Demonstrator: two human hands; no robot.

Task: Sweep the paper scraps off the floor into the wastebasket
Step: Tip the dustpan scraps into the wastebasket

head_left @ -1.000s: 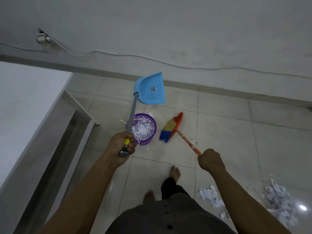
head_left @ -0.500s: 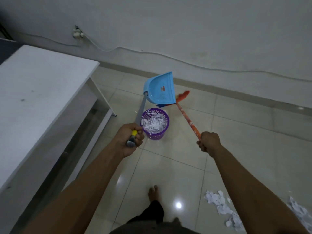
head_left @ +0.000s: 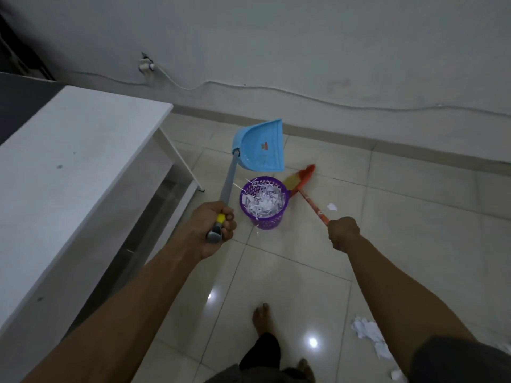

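Holding the dustpan (head_left: 253, 158) in the left hand (head_left: 213, 225), broom (head_left: 301, 179) in the right hand (head_left: 343, 233) — red label (head_left: 264, 146) unreadable.

A: Wastebasket (head_left: 265, 217)?
B: On the floor (head_left: 414, 230), between the hands and just ahead of them. Left hand (head_left: 213, 222) on one side, right hand (head_left: 343, 233) on the other. Paper scraps (head_left: 262, 199) inside it.
A: Dustpan (head_left: 260, 146)?
B: Ahead of the left hand, raised, behind the wastebasket.
A: Broom (head_left: 300, 178)?
B: Head on the floor ahead of the right hand, just beside the wastebasket's right side. Touching? Can't tell.
A: Rest?
B: Loose scrap (head_left: 331, 207) just ahead of the right hand. Scrap pile (head_left: 367, 333) well behind it. Worktop (head_left: 69, 175) left of the left hand.
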